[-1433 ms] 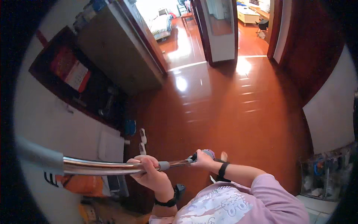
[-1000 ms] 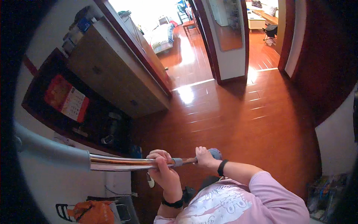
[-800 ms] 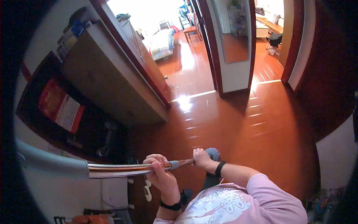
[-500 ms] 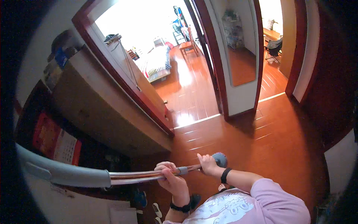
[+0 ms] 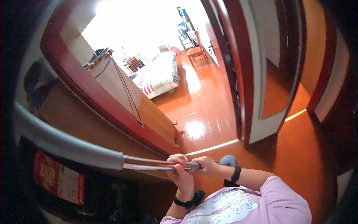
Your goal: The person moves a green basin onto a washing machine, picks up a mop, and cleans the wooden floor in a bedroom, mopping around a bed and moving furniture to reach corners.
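Observation:
A long pole (image 5: 147,164) crosses in front of me. Its far left part is a thick grey sleeve (image 5: 89,153), from which slim metallic rods run toward my hands. My left hand (image 5: 181,172) is closed round these rods. Just to its right, my right hand (image 5: 212,168) wraps the pole beside a small grey collar (image 5: 192,166). Past the right hand shows a rounded grey end piece (image 5: 228,161), partly hidden by that hand. Both wrists wear black bands. What kind of pole it is, I cannot tell.
Ahead, a dark red door frame (image 5: 244,74) opens to a bright room with a bed (image 5: 158,80) and a wooden chair (image 5: 197,52). A wooden door (image 5: 145,108) stands open at its left side. A mirror (image 5: 278,86) hangs on the right wall. Lower left is a red printed sheet (image 5: 46,171).
The doorway looks nearer and larger, and the view has swung somewhat rightward. Still gripped by both hands, the pole has stayed across me. My right hand is now closer to the grey collar.

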The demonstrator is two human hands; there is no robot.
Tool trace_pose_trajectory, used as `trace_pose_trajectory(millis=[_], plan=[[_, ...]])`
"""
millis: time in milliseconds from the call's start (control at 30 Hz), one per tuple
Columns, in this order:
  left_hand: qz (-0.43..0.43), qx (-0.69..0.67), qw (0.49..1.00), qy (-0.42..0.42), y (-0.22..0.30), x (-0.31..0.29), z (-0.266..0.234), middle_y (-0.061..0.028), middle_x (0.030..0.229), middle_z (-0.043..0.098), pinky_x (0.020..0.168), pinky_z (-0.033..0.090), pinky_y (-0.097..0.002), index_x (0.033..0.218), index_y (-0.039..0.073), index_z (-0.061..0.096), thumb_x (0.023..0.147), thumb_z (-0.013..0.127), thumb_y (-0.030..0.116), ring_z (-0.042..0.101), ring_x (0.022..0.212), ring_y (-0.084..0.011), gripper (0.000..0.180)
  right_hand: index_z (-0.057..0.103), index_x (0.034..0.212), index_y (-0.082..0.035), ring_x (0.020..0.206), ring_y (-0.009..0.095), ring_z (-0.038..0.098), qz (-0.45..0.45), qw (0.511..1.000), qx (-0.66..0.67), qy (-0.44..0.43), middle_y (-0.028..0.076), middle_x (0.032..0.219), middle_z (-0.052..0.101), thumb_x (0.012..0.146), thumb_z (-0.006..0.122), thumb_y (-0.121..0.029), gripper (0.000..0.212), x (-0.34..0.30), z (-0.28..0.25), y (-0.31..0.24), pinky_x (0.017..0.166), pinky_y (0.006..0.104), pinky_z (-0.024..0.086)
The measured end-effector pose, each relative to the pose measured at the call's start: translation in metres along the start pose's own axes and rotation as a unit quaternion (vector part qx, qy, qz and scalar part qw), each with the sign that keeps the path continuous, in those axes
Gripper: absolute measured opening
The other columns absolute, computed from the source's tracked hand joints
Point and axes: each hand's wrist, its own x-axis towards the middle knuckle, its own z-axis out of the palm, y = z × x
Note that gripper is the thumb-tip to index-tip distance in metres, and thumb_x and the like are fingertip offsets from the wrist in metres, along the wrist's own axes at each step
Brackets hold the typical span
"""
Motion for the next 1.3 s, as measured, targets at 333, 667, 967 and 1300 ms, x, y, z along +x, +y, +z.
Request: trace_pose_trajectory(millis=[333, 667, 967, 1300], plan=[[-0.123, 0.136, 0.981, 0.056, -0.15, 0.138, -0.1, -0.0025, 0.084, 0.053, 0.075, 0.039, -0.0229, 0.117, 0.003, 0.042, 0.085, 0.051, 0.04, 0.049, 0.078, -0.0099, 0.05, 0.054, 0.06, -0.007, 0.045, 0.005, 0.039, 0.026, 0.96, -0.037, 0.276, -0.004, 0.05, 0.044, 0.077, 0.064, -0.02, 0.024, 0.244, -0.183, 0.108, 0.039, 0.0252, 0.031], [-0.348, 0.137, 0.927, -0.004, -0.344, 0.3, -0.136, -0.0002, 0.075, 0.053, 0.065, 0.038, -0.0187, 0.1, 0.002, 0.053, 0.09, 0.047, 0.016, 0.047, 0.069, -0.0057, 0.018, 0.043, 0.052, -0.01, 0.04, 0.002, 0.039, 0.023, 0.933, -0.009, 0.36, -0.006, 0.046, 0.041, 0.078, 0.061, -0.011, 0.032, 0.422, -0.329, 0.185, 0.036, 0.0192, 0.029], [-0.281, 0.103, 0.953, -0.045, -0.527, 0.526, -0.079, 0.0002, 0.073, 0.052, 0.064, 0.04, -0.0186, 0.097, 0.001, 0.053, 0.088, 0.048, 0.01, 0.049, 0.068, -0.0063, 0.014, 0.046, 0.058, -0.011, 0.041, 0.004, 0.041, -0.001, 0.877, 0.005, 0.48, -0.005, 0.047, 0.043, 0.078, 0.063, -0.011, 0.026, 0.562, -0.449, 0.313, 0.039, 0.0181, 0.03], [-0.258, 0.255, 0.919, 0.154, -0.668, 0.697, -0.158, 0.0014, 0.07, 0.05, 0.06, 0.038, -0.018, 0.093, 0.002, 0.054, 0.089, 0.049, 0.013, 0.046, 0.065, -0.0053, 0.014, 0.046, 0.059, -0.009, 0.039, 0.004, 0.038, -0.018, 0.895, 0.036, 0.445, -0.003, 0.046, 0.042, 0.08, 0.06, -0.01, 0.025, 0.813, -0.592, 0.424, 0.038, 0.0184, 0.028]])
